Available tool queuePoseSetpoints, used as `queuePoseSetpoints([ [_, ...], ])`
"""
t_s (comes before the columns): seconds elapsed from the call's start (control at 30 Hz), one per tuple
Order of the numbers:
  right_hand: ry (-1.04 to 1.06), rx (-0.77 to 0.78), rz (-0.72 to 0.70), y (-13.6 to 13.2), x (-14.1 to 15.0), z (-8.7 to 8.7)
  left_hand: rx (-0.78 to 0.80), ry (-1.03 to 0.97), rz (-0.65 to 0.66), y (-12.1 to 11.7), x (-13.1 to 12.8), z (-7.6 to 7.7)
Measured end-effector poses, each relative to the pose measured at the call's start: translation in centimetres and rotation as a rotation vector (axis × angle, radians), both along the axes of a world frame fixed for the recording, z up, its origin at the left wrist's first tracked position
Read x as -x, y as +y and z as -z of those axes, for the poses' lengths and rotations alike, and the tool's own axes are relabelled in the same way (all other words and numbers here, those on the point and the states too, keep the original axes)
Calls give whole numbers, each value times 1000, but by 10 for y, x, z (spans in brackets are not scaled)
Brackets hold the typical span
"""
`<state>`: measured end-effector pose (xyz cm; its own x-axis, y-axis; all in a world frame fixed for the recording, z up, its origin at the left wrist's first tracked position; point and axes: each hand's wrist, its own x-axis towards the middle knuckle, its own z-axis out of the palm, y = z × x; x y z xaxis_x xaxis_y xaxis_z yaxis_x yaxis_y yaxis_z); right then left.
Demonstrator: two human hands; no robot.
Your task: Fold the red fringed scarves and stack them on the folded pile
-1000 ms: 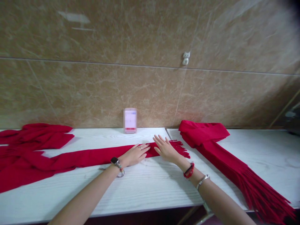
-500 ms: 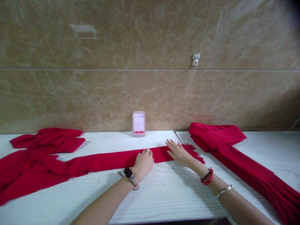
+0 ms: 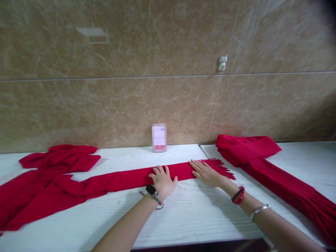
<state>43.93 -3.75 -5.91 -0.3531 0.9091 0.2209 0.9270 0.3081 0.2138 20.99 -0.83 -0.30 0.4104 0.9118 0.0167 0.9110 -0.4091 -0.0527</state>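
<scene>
A red scarf (image 3: 126, 179) stretches across the white table, flat and narrow toward its fringed right end, loosely bunched at the left. On its flat stretch rests my left hand (image 3: 163, 182), fingers spread and pointing away from me. My right hand (image 3: 207, 174) lies flat on the same scarf just left of the fringe (image 3: 223, 169), with its fingers stretched out to the left. Neither hand grips the cloth. Farther right lies a second red scarf (image 3: 275, 176), folded over at the back, its fringe reaching the right edge of the view.
The white table (image 3: 183, 217) backs onto a brown marble-tiled wall (image 3: 131, 108). A box-like item with a blurred front (image 3: 159, 138) stands by the wall. A small white cat-shaped piece (image 3: 222, 63) is fixed higher up. A seam (image 3: 203, 150) divides the tabletop near the back.
My left hand has gone from flat, through curled fingers, to fingers spread on the scarf. My right hand stays flat near the fringe. The camera view has shifted left.
</scene>
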Motion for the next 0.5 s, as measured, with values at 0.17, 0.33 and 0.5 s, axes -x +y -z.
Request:
queuePoseSetpoints([
  [0.17,-50,54,129,-7,-14,-23,85,18,12,6,1,3],
  [0.33,91,12,75,13,41,-49,175,-37,302,17,8,0],
  [0.5,133,65,-3,26,72,-26,294,-27,332,24,12,1],
])
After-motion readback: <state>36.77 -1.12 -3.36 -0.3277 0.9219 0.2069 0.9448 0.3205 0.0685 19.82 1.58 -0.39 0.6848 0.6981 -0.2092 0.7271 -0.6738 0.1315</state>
